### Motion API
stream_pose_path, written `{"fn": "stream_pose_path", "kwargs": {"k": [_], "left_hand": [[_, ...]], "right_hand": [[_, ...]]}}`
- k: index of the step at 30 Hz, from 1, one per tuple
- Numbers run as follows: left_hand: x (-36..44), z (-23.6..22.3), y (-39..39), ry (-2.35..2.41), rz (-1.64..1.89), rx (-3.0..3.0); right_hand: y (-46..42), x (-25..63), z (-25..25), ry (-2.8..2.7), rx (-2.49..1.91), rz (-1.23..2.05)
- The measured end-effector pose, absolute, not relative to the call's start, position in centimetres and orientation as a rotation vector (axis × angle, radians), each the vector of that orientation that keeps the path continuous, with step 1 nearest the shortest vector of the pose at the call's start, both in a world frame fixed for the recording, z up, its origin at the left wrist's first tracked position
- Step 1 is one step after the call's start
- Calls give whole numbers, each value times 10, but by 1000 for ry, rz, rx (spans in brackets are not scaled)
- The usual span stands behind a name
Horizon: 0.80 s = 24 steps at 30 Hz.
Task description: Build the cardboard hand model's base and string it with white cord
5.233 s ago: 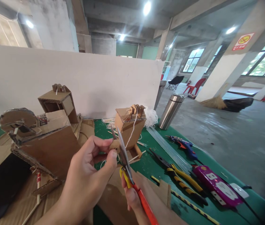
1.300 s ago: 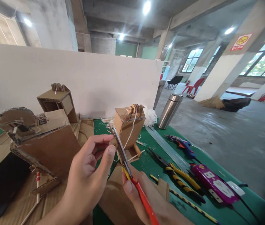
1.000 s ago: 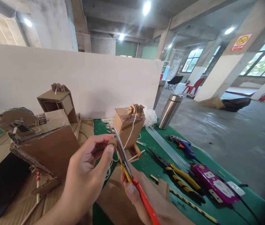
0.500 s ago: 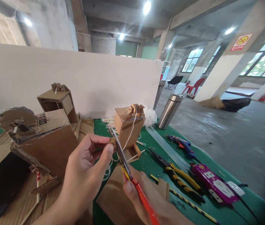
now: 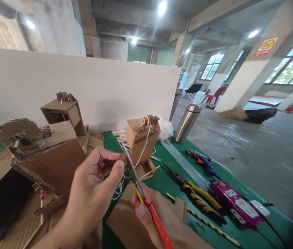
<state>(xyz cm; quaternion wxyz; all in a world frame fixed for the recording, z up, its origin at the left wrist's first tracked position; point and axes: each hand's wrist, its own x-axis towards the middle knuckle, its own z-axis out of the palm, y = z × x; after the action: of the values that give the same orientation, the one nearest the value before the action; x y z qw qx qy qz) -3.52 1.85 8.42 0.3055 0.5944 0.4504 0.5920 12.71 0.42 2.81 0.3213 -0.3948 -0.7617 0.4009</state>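
Observation:
Between the thumb and fingers of my left hand (image 5: 94, 186) is pinched a small piece of cardboard (image 5: 123, 158). My right hand (image 5: 156, 211) grips red-and-yellow-handled scissors (image 5: 137, 180), whose blades point up and away, against the right side of the piece. Whether the blades are fully closed is hard to tell. Just beyond the scissors stands a small cardboard box model (image 5: 142, 143) with a spool on top and a white string hanging down its front. Below my hands lies a flat cardboard sheet (image 5: 125, 214).
Larger cardboard models (image 5: 50, 166) stand at left. On the green table (image 5: 162, 186) at right are pliers (image 5: 195, 193), clear glue sticks (image 5: 185, 162), a glue gun (image 5: 200, 160), a purple device (image 5: 236, 202) and a steel flask (image 5: 188, 122). A white panel (image 5: 84, 90) rises behind.
Both hands have shifted very slightly left, with the cardboard piece and scissors still held together. The things on the table stay where they were.

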Motion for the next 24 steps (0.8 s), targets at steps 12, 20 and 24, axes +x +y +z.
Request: {"fn": "stream_pose_path", "kwargs": {"k": [12, 20, 24], "left_hand": [[-30, 74, 20, 1144, 1499, 1428], [-31, 75, 21, 1119, 1525, 1424], [-32, 78, 21, 1122, 1535, 1435]], "right_hand": [[4, 125, 20, -2028, -980, 976], [6, 127, 22, -2016, -1044, 1010], [4, 127, 24, -2019, -1074, 998]]}}
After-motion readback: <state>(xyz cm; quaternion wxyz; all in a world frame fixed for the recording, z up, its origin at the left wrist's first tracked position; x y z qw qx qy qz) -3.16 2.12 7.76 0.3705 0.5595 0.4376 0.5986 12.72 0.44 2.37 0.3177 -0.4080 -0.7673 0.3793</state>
